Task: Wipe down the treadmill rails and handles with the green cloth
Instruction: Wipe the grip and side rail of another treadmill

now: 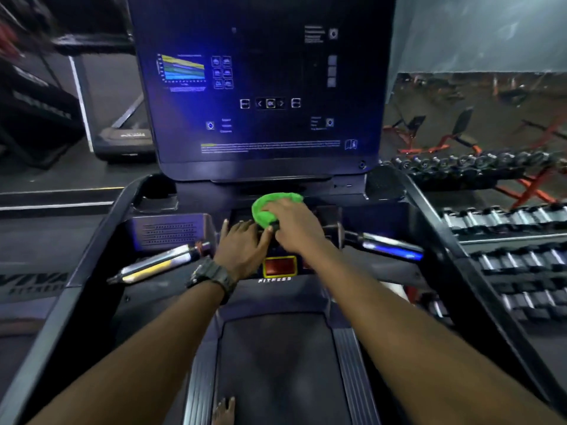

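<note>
Right hand (293,223) lies on the bunched green cloth (271,207), fingers curled over it, pressing it onto the treadmill console deck (377,216) just below the display screen (260,87), at mid-width. Left hand (242,245), wristwatch (211,276) on the wrist, rests flat beside it, fingers straight, apparently on the control panel; contact blurred. Chrome grip handles (159,265) flank both hands.

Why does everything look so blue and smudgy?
Head view: the lit console screen throws blue-purple light, which glints on the shiny handles; the room is dim; the top-left corner and the dumbbell rack smear from motion blur; the wide lens bends the side rails outward. The green cloth under the right hand stays fairly sharp.
</note>
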### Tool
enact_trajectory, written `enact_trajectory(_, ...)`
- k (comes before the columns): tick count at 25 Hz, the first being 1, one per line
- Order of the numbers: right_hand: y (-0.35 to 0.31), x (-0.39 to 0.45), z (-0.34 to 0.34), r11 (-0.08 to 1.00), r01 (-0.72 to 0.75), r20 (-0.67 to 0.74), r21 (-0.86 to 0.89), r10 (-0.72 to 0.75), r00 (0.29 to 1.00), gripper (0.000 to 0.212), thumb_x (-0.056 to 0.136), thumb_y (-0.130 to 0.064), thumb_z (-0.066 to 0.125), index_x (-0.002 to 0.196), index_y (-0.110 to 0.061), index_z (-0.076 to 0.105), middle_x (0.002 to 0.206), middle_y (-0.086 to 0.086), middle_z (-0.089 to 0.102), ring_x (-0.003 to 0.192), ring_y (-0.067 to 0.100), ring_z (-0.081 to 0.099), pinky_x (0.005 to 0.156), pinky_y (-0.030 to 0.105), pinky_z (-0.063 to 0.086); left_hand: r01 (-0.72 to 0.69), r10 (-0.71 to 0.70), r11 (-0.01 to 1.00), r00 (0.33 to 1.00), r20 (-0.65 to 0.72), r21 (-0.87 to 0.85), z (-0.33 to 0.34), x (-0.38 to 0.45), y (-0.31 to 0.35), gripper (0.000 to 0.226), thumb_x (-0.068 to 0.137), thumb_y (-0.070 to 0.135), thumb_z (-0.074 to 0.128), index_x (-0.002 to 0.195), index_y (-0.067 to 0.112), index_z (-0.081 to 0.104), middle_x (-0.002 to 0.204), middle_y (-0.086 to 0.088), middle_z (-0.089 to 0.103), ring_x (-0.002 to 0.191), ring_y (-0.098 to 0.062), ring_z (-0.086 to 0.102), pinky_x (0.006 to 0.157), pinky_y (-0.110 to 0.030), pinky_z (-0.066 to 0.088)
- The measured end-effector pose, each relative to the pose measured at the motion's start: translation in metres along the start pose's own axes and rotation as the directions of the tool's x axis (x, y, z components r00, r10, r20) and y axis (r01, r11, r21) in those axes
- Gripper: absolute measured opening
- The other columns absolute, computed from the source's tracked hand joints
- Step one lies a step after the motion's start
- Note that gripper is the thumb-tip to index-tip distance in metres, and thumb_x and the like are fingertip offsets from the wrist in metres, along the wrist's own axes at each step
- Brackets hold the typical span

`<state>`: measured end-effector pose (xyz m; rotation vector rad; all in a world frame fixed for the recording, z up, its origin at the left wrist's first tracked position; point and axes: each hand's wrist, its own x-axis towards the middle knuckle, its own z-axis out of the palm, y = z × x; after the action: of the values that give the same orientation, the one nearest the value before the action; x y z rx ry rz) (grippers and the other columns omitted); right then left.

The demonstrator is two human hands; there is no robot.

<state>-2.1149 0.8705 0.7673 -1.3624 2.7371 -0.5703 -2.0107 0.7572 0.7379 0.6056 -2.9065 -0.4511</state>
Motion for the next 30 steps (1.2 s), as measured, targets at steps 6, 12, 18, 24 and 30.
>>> enact_trajectory(6, 0.077, -0.04, -0.046, 0.922, -0.386, -0.143, 0.033, 0.387, 0.911, 0.061, 0.082, -0.025, 0.061, 0.14, -0.033, 0.043, 0.128, 0.014, 0.047, 0.116, 0.041, 0.049, 0.092, 0.044, 0.047, 0.004, -0.004, 1.0, 1.0, 0.002, 0.01, 0.004, 0.002, 0.029, 0.069, 0.088, 0.055, 0.014, 0.092, 0.011, 0.067, 0.1, -0.015, 0.071, 0.1, -0.036, 0.064, 0.095, -0.047, 0.041)
enact_trajectory(12, 0.134, -0.082, -0.046, 0.855, -0.515, -0.127, 0.056, 0.518, 0.846, 0.072, 0.088, -0.042, 0.057, 0.149, -0.049, 0.019, 0.124, 0.016, 0.051, 0.109, 0.042, 0.059, 0.089, 0.046, 0.048, -0.264, 0.288, 0.943, 0.952, 0.104, -0.201, 0.013, 0.02, 0.1, 0.06, 0.092, 0.052, 0.022, 0.111, 0.015, 0.065, 0.113, -0.007, 0.07, 0.108, -0.029, 0.06, 0.107, -0.049, 0.034)
enact_trajectory(18, 0.178, -0.102, -0.038, 0.715, -0.697, -0.321, 0.048, 0.672, 0.667, 0.048, 0.083, -0.02, 0.061, 0.13, -0.018, 0.053, 0.131, 0.017, 0.049, 0.119, 0.039, 0.047, 0.101, 0.044, 0.041, -0.43, 0.49, 0.818, 0.869, 0.07, -0.381, 0.02, 0.057, 0.139, 0.043, 0.103, 0.028, 0.04, 0.137, 0.006, 0.053, 0.143, -0.01, 0.054, 0.133, -0.022, 0.047, 0.112, -0.026, 0.028)
enact_trajectory(24, 0.174, -0.114, -0.027, 0.828, -0.541, -0.29, 0.144, 0.558, 0.777, 0.058, 0.075, -0.005, 0.059, 0.133, -0.011, 0.052, 0.127, 0.015, 0.053, 0.115, 0.036, 0.054, 0.096, 0.042, 0.043, -0.459, 0.587, 0.751, 0.793, 0.163, -0.475, 0.042, 0.1, 0.175, 0.039, 0.105, 0.023, 0.041, 0.139, 0.006, 0.051, 0.144, -0.009, 0.053, 0.134, -0.021, 0.046, 0.107, -0.017, 0.025)
enact_trajectory(30, 0.114, -0.103, 0.004, 0.821, -0.5, -0.363, 0.277, 0.571, 0.737, 0.064, 0.07, -0.004, 0.057, 0.133, -0.01, 0.052, 0.135, 0.012, 0.054, 0.126, 0.028, 0.047, 0.109, 0.034, 0.036, -0.349, 0.518, 0.697, 0.849, 0.103, -0.626, 0.052, 0.114, 0.17, 0.039, 0.105, 0.025, 0.04, 0.136, 0.007, 0.055, 0.141, -0.009, 0.056, 0.131, -0.021, 0.049, 0.111, -0.027, 0.031)
